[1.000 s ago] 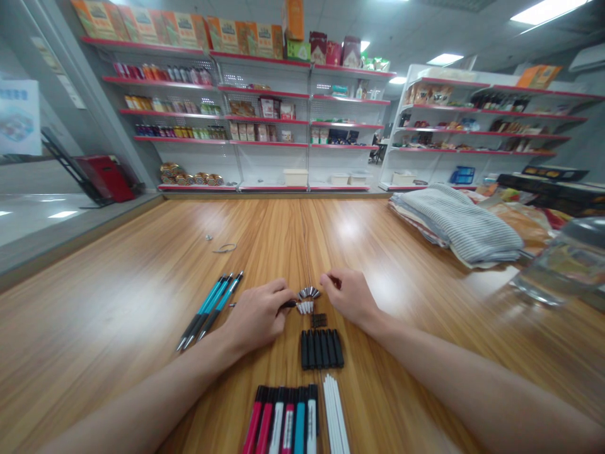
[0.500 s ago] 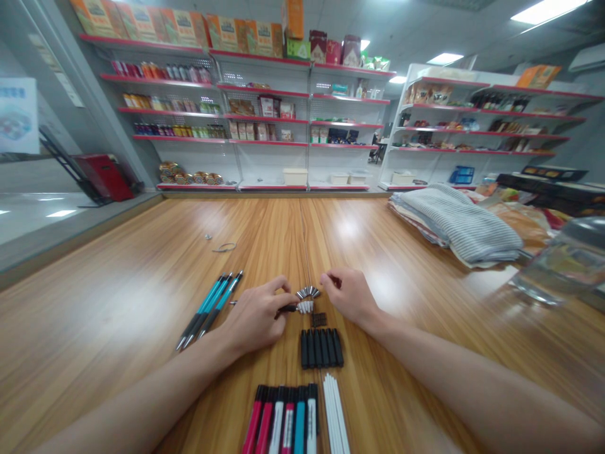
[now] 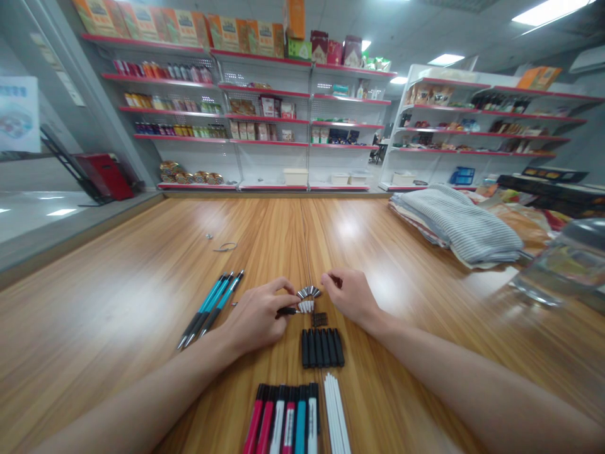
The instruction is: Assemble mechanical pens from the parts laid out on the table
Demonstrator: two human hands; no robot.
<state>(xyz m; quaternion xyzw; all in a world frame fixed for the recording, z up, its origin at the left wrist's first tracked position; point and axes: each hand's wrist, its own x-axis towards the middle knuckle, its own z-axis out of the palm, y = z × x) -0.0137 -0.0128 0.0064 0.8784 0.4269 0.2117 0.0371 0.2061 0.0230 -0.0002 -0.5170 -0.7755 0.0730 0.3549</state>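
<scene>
Wood-grain desk (image 3: 118,302) carries sorted pen parts in front of the person. The left hand (image 3: 258,315) rests on the desk with its grip closed, thumb and forefinger pinching a dark pen piece (image 3: 286,311) that points right, its end just beside a fan of silver metal tips (image 3: 309,292) and a cluster of short white pieces (image 3: 307,306). The right hand (image 3: 354,297) lies just right of the tips, its grip closed to a pinch on a small dark bit (image 3: 334,279); what that bit is cannot be told.

Nearer the person lie some tiny dark parts (image 3: 319,319), then a row of black sleeves (image 3: 322,347), side by side. At the bottom edge is a row of red, white and teal barrels (image 3: 283,422) bearing print too small to read, with white refills (image 3: 334,413) just to their right. Three teal pens (image 3: 212,308) lie slantwise left of the left hand.

A wire ring (image 3: 225,248) lies farther out. Folded striped cloth (image 3: 463,227) and a clear container (image 3: 562,265) sit at the right. The shop shelves (image 3: 265,120) behind hold printed boxes; their lettering is not legible.
</scene>
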